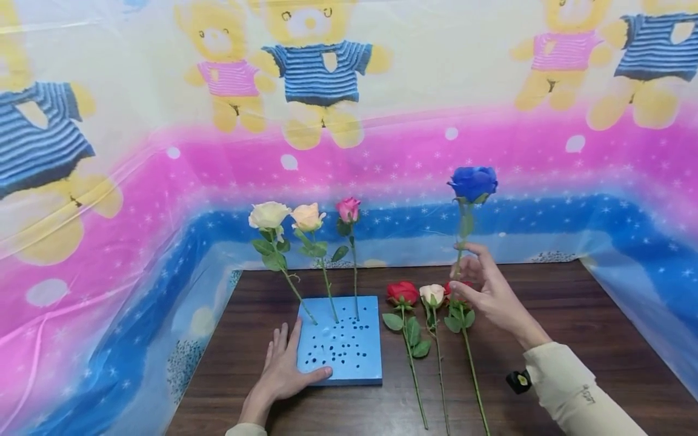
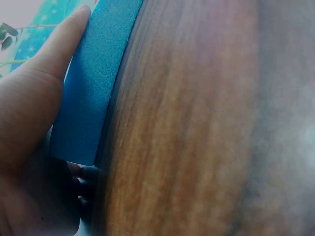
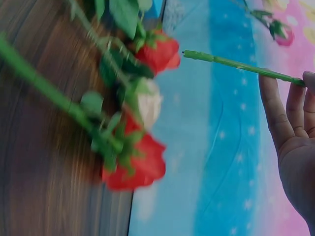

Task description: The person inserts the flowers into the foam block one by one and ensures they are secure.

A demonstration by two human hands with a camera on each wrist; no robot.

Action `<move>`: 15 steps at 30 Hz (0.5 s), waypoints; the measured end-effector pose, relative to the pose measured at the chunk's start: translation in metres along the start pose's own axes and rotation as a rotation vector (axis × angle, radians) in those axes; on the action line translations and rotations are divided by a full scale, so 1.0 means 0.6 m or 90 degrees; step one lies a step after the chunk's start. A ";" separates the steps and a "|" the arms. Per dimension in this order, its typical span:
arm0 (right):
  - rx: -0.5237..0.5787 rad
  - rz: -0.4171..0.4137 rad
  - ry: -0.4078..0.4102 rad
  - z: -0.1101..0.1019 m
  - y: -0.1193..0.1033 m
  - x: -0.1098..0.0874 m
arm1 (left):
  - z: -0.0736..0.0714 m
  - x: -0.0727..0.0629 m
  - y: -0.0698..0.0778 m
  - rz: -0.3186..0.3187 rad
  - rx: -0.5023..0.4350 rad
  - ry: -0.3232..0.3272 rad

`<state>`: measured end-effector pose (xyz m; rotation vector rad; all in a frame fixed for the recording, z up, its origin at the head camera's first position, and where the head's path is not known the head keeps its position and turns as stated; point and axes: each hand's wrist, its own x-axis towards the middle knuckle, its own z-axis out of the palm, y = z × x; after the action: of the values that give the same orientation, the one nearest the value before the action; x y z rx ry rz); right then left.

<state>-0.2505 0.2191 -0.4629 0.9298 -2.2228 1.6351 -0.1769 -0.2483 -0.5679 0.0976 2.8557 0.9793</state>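
My right hand (image 1: pixel 493 293) pinches the green stem of a blue rose (image 1: pixel 473 183), held upright over the far right of the table. In the right wrist view the cut end of its stem (image 3: pixel 231 63) sticks out free past the fingers. My left hand (image 1: pixel 280 369) rests at the near left corner of a blue foam block (image 1: pixel 369 357), fingers straight along its left side and thumb along the front edge. From the block's many holes rise a white rose (image 1: pixel 269 215), a peach rose (image 1: pixel 308 217) and a pink rose (image 1: pixel 349 209).
Right of the block a red rose (image 1: pixel 402 293), a cream rose (image 1: pixel 432 294) and another red rose (image 3: pixel 135 162) lie side by side, stems toward me. The dark wooden table (image 1: pixel 229 339) ends at a bear-print cloth (image 1: pixel 392 145). A small black object (image 1: pixel 518 381) is beside my right cuff.
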 end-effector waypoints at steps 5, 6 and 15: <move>0.024 0.006 -0.030 0.052 -0.008 0.027 | -0.003 -0.003 -0.002 0.004 -0.014 0.003; 0.033 0.007 -0.037 0.062 -0.010 0.032 | -0.004 -0.003 -0.002 0.004 -0.015 0.003; 0.099 0.023 -0.095 0.126 -0.021 0.059 | 0.001 -0.001 -0.003 0.004 -0.008 0.003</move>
<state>-0.2563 0.1352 -0.4607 1.0893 -2.2446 1.8318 -0.1765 -0.2494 -0.5694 0.1042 2.8548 0.9990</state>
